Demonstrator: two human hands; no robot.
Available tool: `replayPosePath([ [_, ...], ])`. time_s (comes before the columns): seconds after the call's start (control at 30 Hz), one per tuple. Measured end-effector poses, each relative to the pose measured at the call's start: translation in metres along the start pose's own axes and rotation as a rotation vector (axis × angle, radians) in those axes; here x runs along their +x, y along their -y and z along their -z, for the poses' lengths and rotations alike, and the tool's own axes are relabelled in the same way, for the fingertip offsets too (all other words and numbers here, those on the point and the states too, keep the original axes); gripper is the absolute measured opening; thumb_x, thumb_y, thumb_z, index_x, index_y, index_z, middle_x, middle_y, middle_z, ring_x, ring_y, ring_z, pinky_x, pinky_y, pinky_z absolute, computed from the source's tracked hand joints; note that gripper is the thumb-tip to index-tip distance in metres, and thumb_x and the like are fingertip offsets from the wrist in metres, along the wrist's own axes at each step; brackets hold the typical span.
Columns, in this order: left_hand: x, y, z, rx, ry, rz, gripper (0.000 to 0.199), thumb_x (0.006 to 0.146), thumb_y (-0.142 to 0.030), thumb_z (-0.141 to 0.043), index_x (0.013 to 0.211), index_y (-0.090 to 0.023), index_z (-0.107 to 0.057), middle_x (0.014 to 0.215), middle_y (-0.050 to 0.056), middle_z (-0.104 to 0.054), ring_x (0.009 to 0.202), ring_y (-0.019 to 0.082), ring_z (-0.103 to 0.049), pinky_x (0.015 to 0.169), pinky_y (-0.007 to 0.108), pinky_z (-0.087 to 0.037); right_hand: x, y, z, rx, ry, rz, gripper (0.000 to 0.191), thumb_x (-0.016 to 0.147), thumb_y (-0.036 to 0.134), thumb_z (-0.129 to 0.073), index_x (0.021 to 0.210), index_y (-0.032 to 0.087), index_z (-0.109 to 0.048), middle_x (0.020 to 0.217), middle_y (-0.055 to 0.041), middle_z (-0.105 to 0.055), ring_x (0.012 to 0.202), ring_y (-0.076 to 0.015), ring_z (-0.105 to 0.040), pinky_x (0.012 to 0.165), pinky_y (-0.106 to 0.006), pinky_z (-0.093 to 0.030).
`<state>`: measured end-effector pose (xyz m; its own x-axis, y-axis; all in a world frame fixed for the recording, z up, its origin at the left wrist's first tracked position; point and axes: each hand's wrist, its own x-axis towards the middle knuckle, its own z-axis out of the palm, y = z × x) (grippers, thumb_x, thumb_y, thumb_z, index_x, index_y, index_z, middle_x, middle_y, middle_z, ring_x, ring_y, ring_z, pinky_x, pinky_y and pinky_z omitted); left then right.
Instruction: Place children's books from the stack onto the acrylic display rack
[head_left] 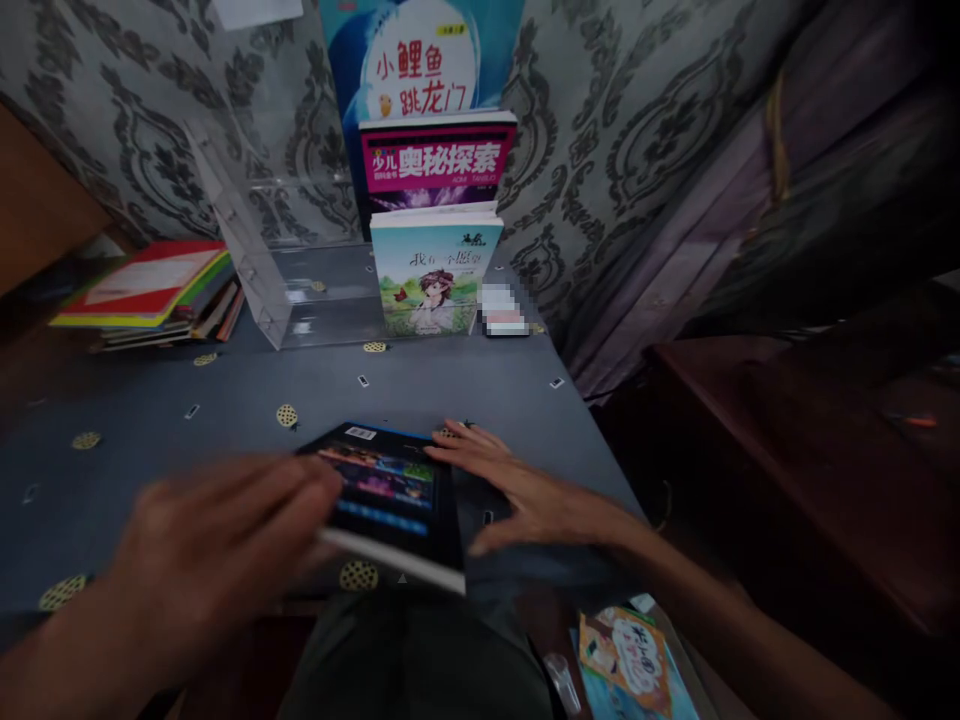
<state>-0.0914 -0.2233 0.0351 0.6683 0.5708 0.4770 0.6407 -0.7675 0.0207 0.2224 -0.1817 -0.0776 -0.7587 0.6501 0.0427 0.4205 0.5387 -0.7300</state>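
Note:
A black book (397,500) with small colour pictures and a barcode on its cover is tilted over the near edge of the table, its white page edge toward me. My left hand (232,520), smeared by motion, grips the book at its left side, with the thumb hidden. Just to the right of the book my right hand (517,490) has its fingers spread; the fingertips reach its far right corner, and nothing is in the palm.
A clear acrylic stand (255,270) holds a light-blue book (431,285), a purple book (439,165) and a tall blue book (424,60). Left of it lies a stack of books and folders (157,285). A partly blurred-out phone-like object (506,328) lies right. Another book (630,660) sits low beside me.

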Motion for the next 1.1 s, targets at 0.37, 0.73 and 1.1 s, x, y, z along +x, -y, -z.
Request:
replayPosePath([
  [0.37, 0.125, 0.09, -0.044, -0.232, -0.188, 0.312, 0.05, 0.096, -0.049, -0.052, 0.057, -0.02, -0.04, 0.053, -0.005, -0.035, 0.051, 0.01, -0.037, 0.05, 0.025, -0.026, 0.042, 0.013, -0.017, 0.538, -0.376, -0.156, 0.047, 0.094, 0.063, -0.055, 0.085, 0.019, -0.068, 0.073, 0.0013, -0.06, 0.065, -0.0121, -0.057, 0.06, -0.024, -0.048],
  [0.73, 0.11, 0.136, -0.149, -0.477, 0.205, 0.479, 0.041, 0.094, -0.05, -0.043, 0.082, -0.017, -0.063, 0.074, 0.003, -0.062, 0.069, 0.017, -0.055, 0.066, 0.028, -0.042, 0.032, 0.001, -0.022, 0.977, -0.305, -0.445, 0.056, 0.07, 0.071, -0.077, 0.078, 0.017, -0.063, 0.066, 0.0046, -0.057, 0.049, -0.0067, -0.055, 0.045, -0.019, -0.049],
  [1.1, 0.028, 0.095, -0.147, 0.005, 0.238, 0.301, 0.037, 0.104, -0.037, -0.038, 0.128, -0.016, -0.057, 0.135, 0.016, -0.063, 0.124, 0.03, -0.059, 0.105, 0.049, -0.047, 0.035, -0.009, -0.005, 0.764, -0.107, -0.581, 0.049, 0.081, 0.068, -0.065, 0.079, 0.021, -0.053, 0.057, 0.0039, -0.059, 0.046, -0.0123, -0.06, 0.043, -0.022, -0.045],
])
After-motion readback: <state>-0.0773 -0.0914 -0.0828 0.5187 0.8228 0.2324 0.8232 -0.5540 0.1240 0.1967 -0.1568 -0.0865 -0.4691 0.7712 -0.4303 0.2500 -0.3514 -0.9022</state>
